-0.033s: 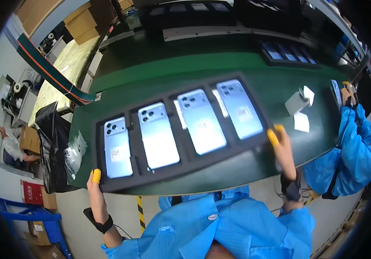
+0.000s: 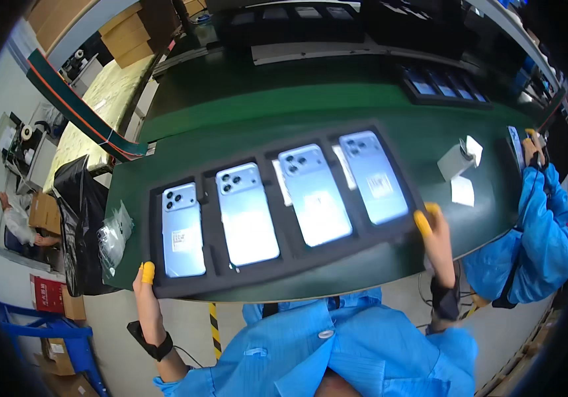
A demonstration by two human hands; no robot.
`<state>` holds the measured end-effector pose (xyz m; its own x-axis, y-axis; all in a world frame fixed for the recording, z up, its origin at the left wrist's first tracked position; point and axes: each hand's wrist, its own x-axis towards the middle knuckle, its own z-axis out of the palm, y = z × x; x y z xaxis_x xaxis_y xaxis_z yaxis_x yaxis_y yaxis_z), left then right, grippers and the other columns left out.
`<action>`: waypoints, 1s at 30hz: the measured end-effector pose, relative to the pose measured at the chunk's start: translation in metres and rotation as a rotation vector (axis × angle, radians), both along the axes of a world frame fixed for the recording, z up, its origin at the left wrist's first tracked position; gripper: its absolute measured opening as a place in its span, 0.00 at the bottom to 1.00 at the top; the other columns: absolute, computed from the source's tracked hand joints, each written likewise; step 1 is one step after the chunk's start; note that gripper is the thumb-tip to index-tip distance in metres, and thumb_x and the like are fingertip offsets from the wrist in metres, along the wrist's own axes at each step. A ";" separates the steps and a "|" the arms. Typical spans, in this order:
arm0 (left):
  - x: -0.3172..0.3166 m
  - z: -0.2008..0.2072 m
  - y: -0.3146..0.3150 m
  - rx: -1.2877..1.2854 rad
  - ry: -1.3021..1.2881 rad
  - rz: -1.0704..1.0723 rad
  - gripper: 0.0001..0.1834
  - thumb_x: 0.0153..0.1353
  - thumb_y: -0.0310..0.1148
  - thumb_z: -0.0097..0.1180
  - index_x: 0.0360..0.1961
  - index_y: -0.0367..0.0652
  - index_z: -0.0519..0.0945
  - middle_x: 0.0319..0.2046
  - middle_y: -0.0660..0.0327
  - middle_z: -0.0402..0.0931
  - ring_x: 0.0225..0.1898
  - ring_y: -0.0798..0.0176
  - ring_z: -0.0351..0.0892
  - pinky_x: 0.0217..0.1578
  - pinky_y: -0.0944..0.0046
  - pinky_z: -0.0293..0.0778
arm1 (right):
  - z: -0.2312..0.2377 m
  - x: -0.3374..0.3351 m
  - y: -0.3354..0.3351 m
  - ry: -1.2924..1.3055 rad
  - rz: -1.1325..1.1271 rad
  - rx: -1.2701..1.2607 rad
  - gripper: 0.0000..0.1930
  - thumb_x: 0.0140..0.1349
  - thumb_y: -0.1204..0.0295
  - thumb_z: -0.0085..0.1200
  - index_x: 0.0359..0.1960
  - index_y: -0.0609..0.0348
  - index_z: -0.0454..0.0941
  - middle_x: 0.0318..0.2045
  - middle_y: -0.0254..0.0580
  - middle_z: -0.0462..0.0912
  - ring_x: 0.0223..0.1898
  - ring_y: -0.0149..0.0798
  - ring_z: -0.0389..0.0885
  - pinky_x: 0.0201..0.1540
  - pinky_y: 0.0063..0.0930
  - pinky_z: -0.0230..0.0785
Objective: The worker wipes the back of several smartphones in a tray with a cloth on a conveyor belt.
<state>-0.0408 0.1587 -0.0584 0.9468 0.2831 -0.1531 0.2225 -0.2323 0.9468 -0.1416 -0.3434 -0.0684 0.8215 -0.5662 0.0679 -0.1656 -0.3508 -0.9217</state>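
Observation:
A black foam tray [image 2: 214, 281] lies at a slant over the near edge of the green table, its right end farther from me. Several light-blue smartphones [image 2: 318, 205] sit in its slots, backs up, camera bumps at the far end, some with white labels. My left hand [image 2: 146, 291], a yellow finger cot on it, grips the tray's near left corner. At the right end my right hand [image 2: 436, 241] holds the near right corner, with yellow cots on two fingers. Both hands are closed on the tray; the fingers beneath it are hidden. Black bands wrap both wrists.
A white bottle [image 2: 454, 163] and white papers [image 2: 462, 190] lie right of the tray. Another phone tray [image 2: 444, 86] rests at the far right. A co-worker in a blue sleeve [image 2: 540, 205] holds a phone [image 2: 517, 147]. Clear plastic bags [image 2: 116, 231] and a black bag [image 2: 80, 225] are left.
The tray's right end and my right hand have moved slightly toward me and to the right. The left corner and my left hand have barely shifted.

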 end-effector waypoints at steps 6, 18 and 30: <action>0.004 0.040 -0.030 0.518 0.191 -0.335 0.26 0.63 0.38 0.48 0.57 0.31 0.65 0.53 0.46 0.68 0.53 0.50 0.68 0.53 0.62 0.62 | 0.047 -0.045 -0.041 0.264 0.076 -0.284 0.14 0.59 0.74 0.53 0.46 0.65 0.74 0.37 0.41 0.80 0.38 0.32 0.76 0.44 0.24 0.66; 0.096 0.082 -0.196 1.160 -0.868 -0.976 0.18 0.52 0.36 0.56 0.43 0.38 0.76 0.39 0.55 0.75 0.42 0.54 0.72 0.41 0.58 0.70 | 0.069 0.173 0.069 -0.227 0.703 -1.016 0.12 0.55 0.66 0.55 0.29 0.66 0.78 0.28 0.52 0.77 0.33 0.50 0.76 0.40 0.36 0.69; 0.106 0.036 -0.227 1.114 -0.977 -0.806 0.08 0.49 0.28 0.56 0.29 0.35 0.77 0.29 0.55 0.72 0.33 0.54 0.71 0.34 0.60 0.70 | 0.057 0.149 0.081 -0.252 0.639 -1.119 0.14 0.53 0.66 0.57 0.30 0.68 0.78 0.29 0.48 0.77 0.31 0.45 0.74 0.37 0.35 0.67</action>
